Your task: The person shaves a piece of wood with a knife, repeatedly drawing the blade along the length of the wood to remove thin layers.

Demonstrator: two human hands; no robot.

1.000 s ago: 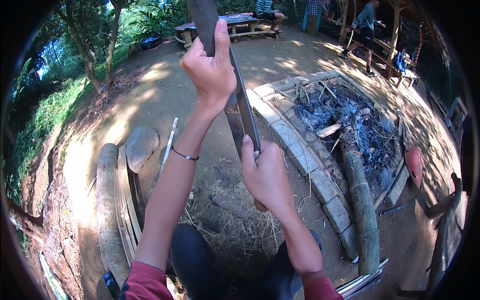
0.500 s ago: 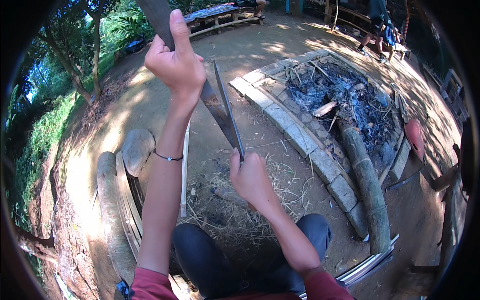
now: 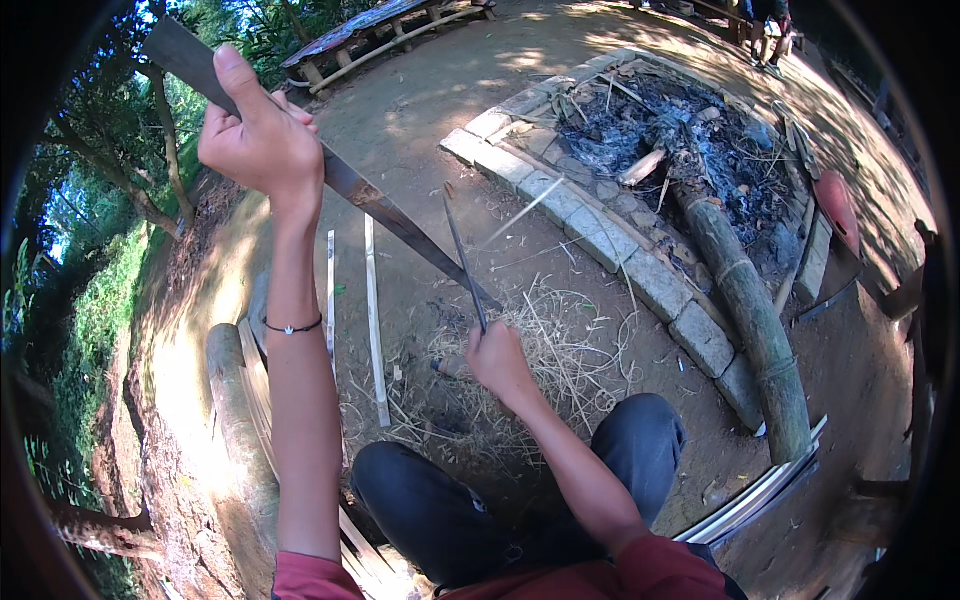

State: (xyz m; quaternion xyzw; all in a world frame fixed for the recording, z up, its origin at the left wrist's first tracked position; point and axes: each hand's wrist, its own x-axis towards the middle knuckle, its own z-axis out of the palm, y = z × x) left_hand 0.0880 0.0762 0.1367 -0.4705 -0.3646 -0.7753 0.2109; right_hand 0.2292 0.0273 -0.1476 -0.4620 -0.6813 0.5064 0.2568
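Observation:
My left hand (image 3: 265, 150), raised on the left, is closed around a long, flat, dark bamboo strip (image 3: 400, 225). The strip slants down to the right and carries a brown patch partway along. Lower, near the middle, my right hand (image 3: 500, 365) grips a knife (image 3: 463, 262) with a narrow dark blade pointing up. Its handle is hidden in my fist. Near the strip's lower end the blade crosses it; whether they touch I cannot tell. Beneath, a heap of pale shavings (image 3: 560, 345) lies on the ground before my knees.
To the right, a stone-edged fire pit (image 3: 600, 240) holds ash and a thick bamboo pole (image 3: 745, 300) leaning out over its edge. Pale slats (image 3: 375, 320) lie left of the shavings, beside a log (image 3: 235, 410). A bench (image 3: 380, 40) stands far back.
My left hand has moved left and slightly down with the strip, which now lies at a flatter slant. The angle between strip and knife has widened. The whole view has shifted.

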